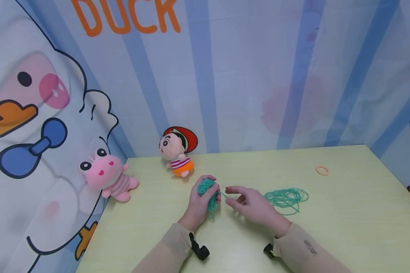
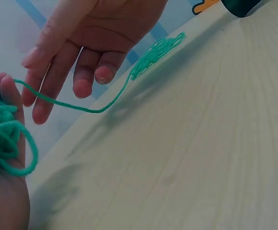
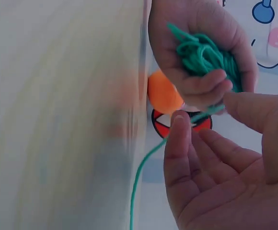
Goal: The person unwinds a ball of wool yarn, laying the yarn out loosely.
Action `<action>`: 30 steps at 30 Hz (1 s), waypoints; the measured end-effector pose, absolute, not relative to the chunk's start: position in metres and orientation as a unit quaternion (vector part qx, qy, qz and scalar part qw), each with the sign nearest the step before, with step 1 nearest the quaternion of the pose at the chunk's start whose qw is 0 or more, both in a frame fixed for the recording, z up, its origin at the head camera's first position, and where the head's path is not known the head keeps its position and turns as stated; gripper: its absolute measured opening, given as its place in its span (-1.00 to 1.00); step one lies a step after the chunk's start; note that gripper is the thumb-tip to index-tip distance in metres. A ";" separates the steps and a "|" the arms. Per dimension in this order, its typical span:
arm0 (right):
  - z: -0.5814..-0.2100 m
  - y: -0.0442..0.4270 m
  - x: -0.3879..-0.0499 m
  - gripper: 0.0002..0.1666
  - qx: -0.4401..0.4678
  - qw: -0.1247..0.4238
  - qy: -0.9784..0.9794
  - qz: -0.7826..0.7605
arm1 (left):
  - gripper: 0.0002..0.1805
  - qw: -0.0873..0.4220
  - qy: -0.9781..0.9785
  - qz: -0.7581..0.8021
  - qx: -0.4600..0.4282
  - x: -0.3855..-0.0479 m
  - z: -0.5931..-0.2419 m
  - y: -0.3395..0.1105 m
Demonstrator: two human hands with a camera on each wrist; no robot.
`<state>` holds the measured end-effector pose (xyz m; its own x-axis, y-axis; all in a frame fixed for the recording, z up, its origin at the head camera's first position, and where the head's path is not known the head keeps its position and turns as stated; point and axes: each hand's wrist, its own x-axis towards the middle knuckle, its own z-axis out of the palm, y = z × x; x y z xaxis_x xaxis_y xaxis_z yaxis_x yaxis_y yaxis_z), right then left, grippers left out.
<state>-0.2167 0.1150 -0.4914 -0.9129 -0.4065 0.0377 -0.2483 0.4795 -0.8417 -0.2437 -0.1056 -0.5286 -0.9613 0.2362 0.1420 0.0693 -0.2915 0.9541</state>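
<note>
The left grip (image 1: 197,204) clasps a green yarn bundle (image 3: 203,55). The right grip (image 1: 254,208) is released, a strand (image 2: 100,111) passing its fingers (image 2: 60,79).

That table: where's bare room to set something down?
Bare: the right, between the loose yarn and the right edge of the table; the back, between the doll and the orange ring. Crowded: the middle, where the left hand holds the yarn bundle and its strand runs past the right hand.

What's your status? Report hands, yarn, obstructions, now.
Left hand grips yarn bundle. Right hand beside it, strand unpinched. Loose yarn coils on table. Nothing between hands except strand; doll sits farther back.
</note>
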 end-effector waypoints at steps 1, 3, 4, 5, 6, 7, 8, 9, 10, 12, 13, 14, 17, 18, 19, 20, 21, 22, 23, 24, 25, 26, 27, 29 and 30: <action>-0.492 0.112 -0.217 -0.41 -0.196 0.083 0.856 -0.471 | -0.63 0.054 0.592 0.794 0.130 -0.244 -0.528 -0.105; -0.493 0.108 -0.218 -0.48 -0.202 0.077 0.857 -0.468 | -0.64 0.056 0.589 0.795 0.132 -0.244 -0.529 -0.105; -0.494 0.107 -0.219 -0.54 -0.202 0.074 0.857 -0.469 | -0.64 0.056 0.589 0.795 0.132 -0.244 -0.529 -0.105; -0.495 0.107 -0.219 -0.60 -0.198 0.069 0.858 -0.469 | -0.64 0.056 0.590 0.795 0.131 -0.244 -0.529 -0.104; -0.495 0.107 -0.219 -0.65 -0.196 0.062 0.859 -0.469 | -0.65 0.056 0.592 0.793 0.130 -0.244 -0.530 -0.104; -0.495 0.108 -0.219 -0.69 -0.192 0.054 0.861 -0.467 | -0.65 0.055 0.595 0.792 0.129 -0.245 -0.530 -0.104; -0.495 0.110 -0.219 -0.72 -0.183 0.049 0.864 -0.467 | -0.65 0.055 0.597 0.790 0.127 -0.245 -0.530 -0.104; -0.494 0.112 -0.218 -0.73 -0.174 0.046 0.864 -0.470 | -0.65 0.054 0.600 0.788 0.126 -0.245 -0.530 -0.104; -0.492 0.114 -0.217 -0.73 -0.165 0.042 0.864 -0.473 | -0.65 0.054 0.602 0.787 0.125 -0.246 -0.530 -0.104; -0.490 0.121 -0.216 -0.74 -0.150 0.028 0.863 -0.481 | -0.65 0.053 0.604 0.785 0.125 -0.246 -0.530 -0.105; -0.488 0.125 -0.215 -0.74 -0.141 0.021 0.862 -0.486 | -0.65 0.052 0.605 0.785 0.125 -0.246 -0.530 -0.105; -0.487 0.130 -0.215 -0.74 -0.132 0.015 0.860 -0.492 | -0.65 0.051 0.605 0.785 0.125 -0.246 -0.530 -0.105; -0.486 0.149 -0.213 -0.73 -0.112 -0.017 0.858 -0.502 | -0.61 0.050 0.608 0.782 0.125 -0.246 -0.529 -0.106; -0.485 0.156 -0.213 -0.73 -0.104 -0.025 0.858 -0.502 | -0.58 0.051 0.610 0.781 0.124 -0.245 -0.529 -0.106; -0.485 0.163 -0.212 -0.72 -0.097 -0.032 0.860 -0.500 | -0.56 0.052 0.611 0.780 0.123 -0.245 -0.529 -0.106; -0.484 0.170 -0.212 -0.70 -0.090 -0.040 0.863 -0.496 | -0.53 0.052 0.612 0.779 0.122 -0.245 -0.528 -0.106; -0.484 0.178 -0.211 -0.69 -0.084 -0.046 0.867 -0.489 | -0.51 0.051 0.613 0.779 0.123 -0.245 -0.528 -0.106; -0.484 0.184 -0.210 -0.68 -0.078 -0.053 0.871 -0.482 | -0.49 0.051 0.613 0.779 0.122 -0.245 -0.528 -0.107; -0.484 0.191 -0.210 -0.67 -0.074 -0.061 0.875 -0.474 | -0.49 0.050 0.614 0.779 0.121 -0.245 -0.528 -0.107; -0.484 0.197 -0.210 -0.66 -0.071 -0.065 0.878 -0.469 | -0.50 0.050 0.613 0.779 0.119 -0.245 -0.528 -0.107; -0.484 0.202 -0.209 -0.65 -0.067 -0.070 0.882 -0.462 | -0.51 0.049 0.613 0.780 0.118 -0.245 -0.528 -0.107; -0.484 0.208 -0.209 -0.64 -0.064 -0.074 0.885 -0.454 | -0.52 0.048 0.612 0.781 0.115 -0.245 -0.528 -0.107; -0.484 0.213 -0.209 -0.63 -0.061 -0.075 0.888 -0.449 | -0.54 0.048 0.611 0.782 0.113 -0.245 -0.528 -0.107; -0.485 0.222 -0.208 -0.61 -0.053 -0.075 0.894 -0.438 | -0.59 0.048 0.610 0.784 0.106 -0.245 -0.528 -0.107; -0.486 0.226 -0.208 -0.60 -0.049 -0.074 0.897 -0.433 | -0.61 0.047 0.610 0.784 0.103 -0.244 -0.528 -0.107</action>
